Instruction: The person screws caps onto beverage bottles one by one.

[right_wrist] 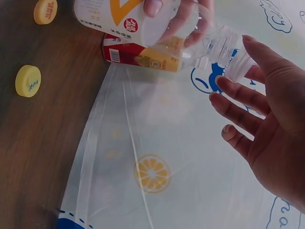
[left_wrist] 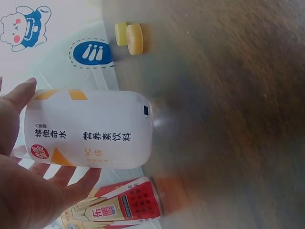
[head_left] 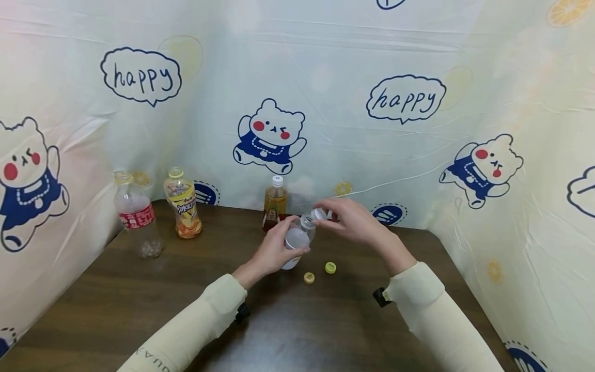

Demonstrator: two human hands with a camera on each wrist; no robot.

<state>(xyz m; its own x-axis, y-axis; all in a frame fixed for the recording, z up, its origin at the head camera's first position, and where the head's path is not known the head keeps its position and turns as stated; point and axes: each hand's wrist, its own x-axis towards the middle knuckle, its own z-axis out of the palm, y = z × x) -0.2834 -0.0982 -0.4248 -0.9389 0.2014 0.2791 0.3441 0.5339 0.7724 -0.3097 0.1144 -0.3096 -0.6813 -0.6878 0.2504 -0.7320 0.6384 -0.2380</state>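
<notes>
My left hand [head_left: 271,251] is wrapped round the white-labelled bottle [head_left: 297,238], thumb on one side and fingers on the other. My right hand [head_left: 350,221] pinches a white cap [head_left: 319,214] between thumb and fingers, the last two fingers clear of it. The bottle is at the middle of the worktop [head_left: 139,294], towards the far side; whether its base touches down I cannot tell. I likely hold it by the body to steady it and keep the neck bare. The cap sits right at the open mouth, its hollow side turned to it, probably to keep the two in line.

A yellow cap [head_left: 330,267] and an orange-yellow cap [head_left: 309,278] lie nearer me, within easy reach. The red-labelled bottle [head_left: 137,219] and the yellow-labelled bottle [head_left: 183,204] stand at the far left, seemingly uncapped, out of my arms' way. The amber bottle [head_left: 275,199] stands behind mine, white-capped.

My bottle leans slightly right. Its neck is clear and ridged; the white label carries orange chevrons, a round red mark and dark characters. I cannot tell how full it is.
</notes>
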